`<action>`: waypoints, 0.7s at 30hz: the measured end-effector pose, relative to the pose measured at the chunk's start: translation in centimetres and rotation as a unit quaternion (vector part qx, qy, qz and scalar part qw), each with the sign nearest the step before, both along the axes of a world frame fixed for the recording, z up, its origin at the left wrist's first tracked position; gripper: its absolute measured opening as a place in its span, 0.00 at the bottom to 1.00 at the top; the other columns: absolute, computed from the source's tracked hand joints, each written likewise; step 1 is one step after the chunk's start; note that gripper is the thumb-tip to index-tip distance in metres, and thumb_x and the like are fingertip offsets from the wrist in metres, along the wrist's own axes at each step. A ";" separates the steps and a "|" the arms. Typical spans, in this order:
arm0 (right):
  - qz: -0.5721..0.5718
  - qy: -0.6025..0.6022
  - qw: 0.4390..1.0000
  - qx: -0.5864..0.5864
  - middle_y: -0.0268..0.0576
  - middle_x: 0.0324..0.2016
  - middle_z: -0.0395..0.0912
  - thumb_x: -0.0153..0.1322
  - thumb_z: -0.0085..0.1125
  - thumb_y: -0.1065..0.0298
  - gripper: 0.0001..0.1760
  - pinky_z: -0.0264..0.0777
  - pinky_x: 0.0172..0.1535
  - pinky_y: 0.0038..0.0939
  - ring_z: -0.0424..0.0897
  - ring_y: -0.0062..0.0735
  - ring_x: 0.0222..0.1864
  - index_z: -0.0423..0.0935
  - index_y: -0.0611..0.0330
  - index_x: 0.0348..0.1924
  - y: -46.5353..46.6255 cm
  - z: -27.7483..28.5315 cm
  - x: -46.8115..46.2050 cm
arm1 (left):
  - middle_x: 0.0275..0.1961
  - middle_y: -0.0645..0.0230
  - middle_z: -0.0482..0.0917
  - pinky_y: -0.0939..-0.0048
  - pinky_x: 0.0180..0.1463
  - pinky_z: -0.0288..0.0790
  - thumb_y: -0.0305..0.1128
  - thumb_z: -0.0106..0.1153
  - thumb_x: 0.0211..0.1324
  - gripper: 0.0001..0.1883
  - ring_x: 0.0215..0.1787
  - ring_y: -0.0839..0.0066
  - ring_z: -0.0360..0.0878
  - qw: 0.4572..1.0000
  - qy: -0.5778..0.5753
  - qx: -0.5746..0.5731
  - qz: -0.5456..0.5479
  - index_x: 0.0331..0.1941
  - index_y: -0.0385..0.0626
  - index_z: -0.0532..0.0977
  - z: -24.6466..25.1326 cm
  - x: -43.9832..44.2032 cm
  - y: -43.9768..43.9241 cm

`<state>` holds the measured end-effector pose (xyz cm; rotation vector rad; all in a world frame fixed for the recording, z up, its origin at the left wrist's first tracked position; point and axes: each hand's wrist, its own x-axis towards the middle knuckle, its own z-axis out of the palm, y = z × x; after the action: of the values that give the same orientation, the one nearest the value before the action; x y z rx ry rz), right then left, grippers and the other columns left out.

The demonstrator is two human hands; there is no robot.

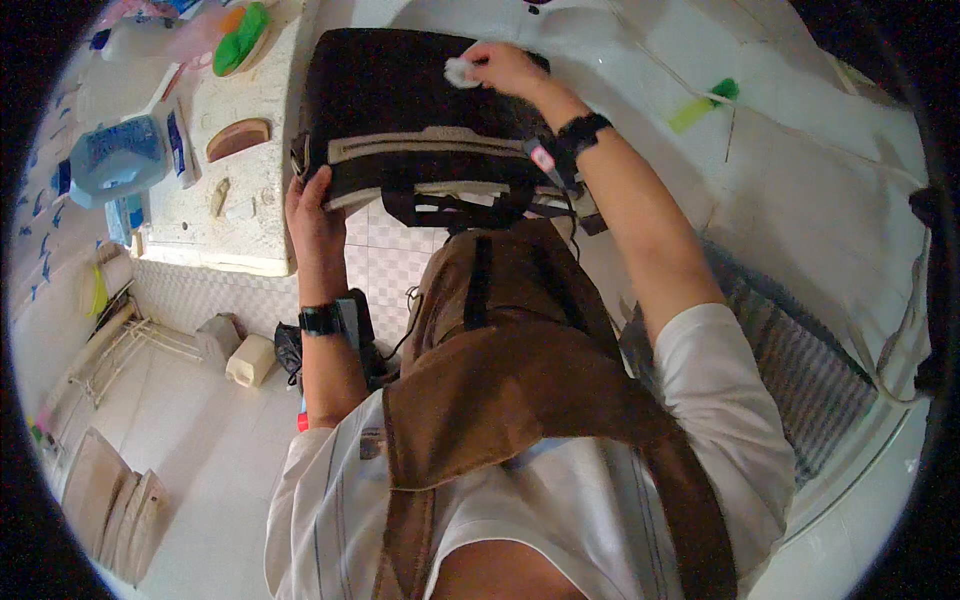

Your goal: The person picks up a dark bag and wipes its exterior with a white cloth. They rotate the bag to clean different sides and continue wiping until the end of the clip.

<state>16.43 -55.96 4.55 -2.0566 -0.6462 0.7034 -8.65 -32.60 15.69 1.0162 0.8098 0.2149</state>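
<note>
A dark fabric bag [390, 90] with a pale-edged zip pocket [427, 142] and black carrying handles [457, 210] lies before me. My left hand [316, 206] grips its left edge near a metal clasp, thumb on the near side. Pinched in the fingers of my right hand [506, 67] is a crumpled white wad [461, 73], held against the bag's upper right part. Whether the wad is tissue, cotton or cloth cannot be told. A small tag-like piece [538, 154], pink and white, sits at the bag's right side under my right wrist.
On the worn white counter [262, 225] at left are a wooden comb [238, 135], a tube [181, 142], a blue-tinted plastic bottle [116, 161] and a green-topped brush [240, 41]. A cream jug [251, 360] stands on the floor. A striped mat [795, 367] hangs at right.
</note>
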 end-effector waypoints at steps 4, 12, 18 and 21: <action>0.093 -0.211 0.970 -0.070 0.50 0.38 0.81 0.65 0.62 0.65 0.09 0.75 0.48 0.43 0.81 0.52 0.43 0.85 0.56 0.37 -3.3 -0.6 -2.7 | 0.49 0.60 0.80 0.66 0.53 0.74 0.26 0.57 0.59 0.18 0.48 0.67 0.80 0.999 -0.048 0.024 -0.002 0.54 0.36 0.71 1.0 1.7 0.8; 0.020 -0.115 0.992 -0.037 0.53 0.41 0.81 0.65 0.64 0.60 0.18 0.74 0.50 0.42 0.80 0.50 0.45 0.80 0.60 0.44 -5.0 1.3 -3.1 | 0.48 0.61 0.79 0.70 0.46 0.78 0.23 0.56 0.60 0.17 0.44 0.69 0.81 0.999 -0.015 0.024 0.019 0.53 0.37 0.70 -2.4 -0.1 0.2; 0.044 -0.097 0.969 -0.224 0.54 0.37 0.80 0.66 0.62 0.64 0.13 0.76 0.41 0.45 0.80 0.53 0.41 0.80 0.63 0.39 -8.5 -2.5 1.5 | 0.47 0.60 0.79 0.72 0.44 0.78 0.23 0.57 0.59 0.18 0.43 0.71 0.81 0.998 -0.013 0.067 -0.007 0.53 0.36 0.69 -2.5 0.1 -0.3; -0.071 -0.231 0.960 -0.137 0.54 0.39 0.79 0.66 0.61 0.65 0.12 0.75 0.44 0.46 0.79 0.55 0.42 0.79 0.63 0.39 -3.9 -1.9 0.3 | 0.47 0.61 0.79 0.73 0.43 0.78 0.23 0.57 0.59 0.18 0.43 0.72 0.81 0.997 0.001 0.072 -0.011 0.53 0.36 0.69 -2.8 -0.3 -0.3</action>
<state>16.77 -59.90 2.63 -2.5290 -0.6763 0.2314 -8.92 -32.87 12.87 1.1600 0.7932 0.2573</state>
